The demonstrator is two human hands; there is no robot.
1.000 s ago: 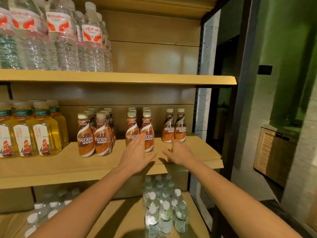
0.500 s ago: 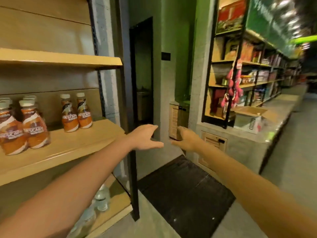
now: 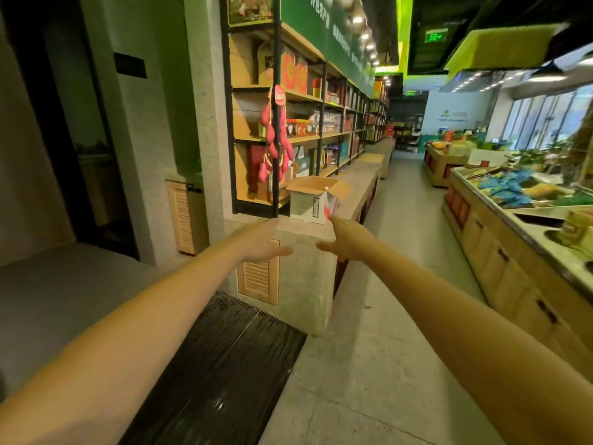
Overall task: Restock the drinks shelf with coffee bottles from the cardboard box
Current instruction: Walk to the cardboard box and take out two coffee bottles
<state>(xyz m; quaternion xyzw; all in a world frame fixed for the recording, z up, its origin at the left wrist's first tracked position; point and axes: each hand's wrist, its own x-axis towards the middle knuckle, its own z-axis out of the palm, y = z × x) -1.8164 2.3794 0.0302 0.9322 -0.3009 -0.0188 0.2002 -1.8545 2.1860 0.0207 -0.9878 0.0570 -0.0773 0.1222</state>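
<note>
A shop aisle with a pale speckled floor runs past a long grey stone worktop (image 3: 357,184). On it stands the open white and brown cardboard box (image 3: 308,201), its flaps spread outward. A small white cap shows just above the box's rim; the rest of its contents is hidden. Behind the box rise black-framed wooden shelves (image 3: 324,101) of packaged goods, and a string of red sausage-shaped items (image 3: 272,139) hangs above and left of the box. Both bare arms reach toward the box. The left hand (image 3: 261,240) and the right hand (image 3: 348,239) are in front of it, fingers loosely extended, holding nothing. A black ribbed floor mat (image 3: 224,358) lies below and left of the box.
</note>
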